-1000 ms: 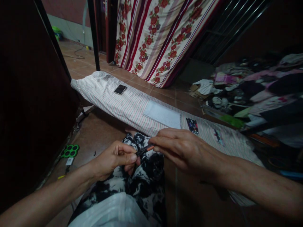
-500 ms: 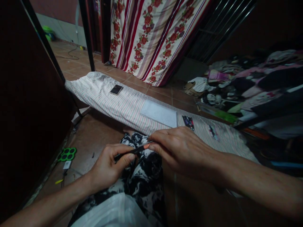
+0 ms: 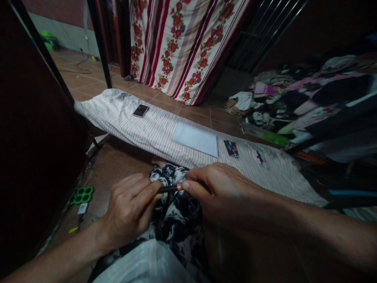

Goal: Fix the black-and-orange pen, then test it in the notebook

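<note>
A slim black marker (image 3: 168,189) with an orange-pink band lies level between my two hands, above my lap. My left hand (image 3: 129,206) is closed around its dark barrel, fingers curled over it. At the banded end, my right hand (image 3: 216,188) pinches the marker between thumb and fingers, so its tip is hidden. Just beyond the hands, a spiral notebook (image 3: 196,138) rests on a striped cloth (image 3: 160,135). Several dark pens or markers (image 3: 231,149) lie in a group to the notebook's right.
A phone (image 3: 140,111) sits on the cloth's left part, and a small colourful packet (image 3: 261,159) on its right. A green gadget (image 3: 82,195) is on the floor at left. Piled clothes (image 3: 312,94) stand at right, behind a dark post. A floral curtain (image 3: 176,47) hangs at the back.
My left hand has turned so its knuckles face up and its fingers wrap the marker. The marker is more level now. The view has shifted slightly.
</note>
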Demonstrator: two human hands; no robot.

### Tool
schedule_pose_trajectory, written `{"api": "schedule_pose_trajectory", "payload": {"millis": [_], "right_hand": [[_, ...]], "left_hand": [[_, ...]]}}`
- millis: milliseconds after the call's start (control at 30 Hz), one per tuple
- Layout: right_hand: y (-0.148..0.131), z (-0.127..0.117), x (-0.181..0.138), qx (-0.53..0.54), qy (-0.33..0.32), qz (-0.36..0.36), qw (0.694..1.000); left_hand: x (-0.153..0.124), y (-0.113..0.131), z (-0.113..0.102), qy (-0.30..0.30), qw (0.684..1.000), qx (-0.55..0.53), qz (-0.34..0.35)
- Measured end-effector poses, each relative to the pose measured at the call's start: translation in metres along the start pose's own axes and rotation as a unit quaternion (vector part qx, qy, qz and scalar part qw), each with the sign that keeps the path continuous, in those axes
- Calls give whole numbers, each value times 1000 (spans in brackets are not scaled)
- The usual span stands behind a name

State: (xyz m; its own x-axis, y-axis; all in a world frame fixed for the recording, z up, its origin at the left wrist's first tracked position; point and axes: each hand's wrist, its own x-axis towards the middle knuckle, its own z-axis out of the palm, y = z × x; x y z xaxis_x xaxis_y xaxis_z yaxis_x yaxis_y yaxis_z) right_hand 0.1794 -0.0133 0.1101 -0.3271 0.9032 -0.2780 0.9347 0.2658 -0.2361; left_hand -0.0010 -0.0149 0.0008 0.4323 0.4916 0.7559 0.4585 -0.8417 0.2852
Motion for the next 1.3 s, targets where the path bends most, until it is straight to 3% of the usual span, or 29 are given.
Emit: {"api": "schedule_pose_trajectory", "payload": {"millis": [233,433,567,633,700,767,867,933,1000,1100,1200,1300], "right_hand": [[10,14,-1,97,-25,-34,994],[14,17,4,185,-95,46,977],[2,5,9,218,-124,113,961],[-6,-5,10,175,-96,87,976],[-11,-14,10,79,-38,45,995],[-10,-21,10,-20,42,-1,999],[2,-26,14,-92,155,-173,968],[12,-28,19,-103,153,-301,936],[20,-30,23,-110,141,-361,915],[24,-31,25,-142,124,-381,905],[26,-30,26,-151,124,-382,903],[27,-25,25,-131,131,-390,902]], "left_hand": [[2,-2,-4,18,999,20,46],[-1,1,0,18,998,39,34],[1,2,5,34,999,-30,-26],[4,2,6,6,984,-134,-119],[8,2,5,-57,924,-276,-258],[13,0,4,-111,812,-428,-380],[15,-5,3,-118,650,-603,-446],[15,-9,2,-118,581,-666,-452],[12,-13,3,-138,528,-708,-448],[9,-16,3,-165,469,-745,-445],[7,-17,3,-178,443,-758,-445],[6,-15,3,-188,440,-758,-444]]}}
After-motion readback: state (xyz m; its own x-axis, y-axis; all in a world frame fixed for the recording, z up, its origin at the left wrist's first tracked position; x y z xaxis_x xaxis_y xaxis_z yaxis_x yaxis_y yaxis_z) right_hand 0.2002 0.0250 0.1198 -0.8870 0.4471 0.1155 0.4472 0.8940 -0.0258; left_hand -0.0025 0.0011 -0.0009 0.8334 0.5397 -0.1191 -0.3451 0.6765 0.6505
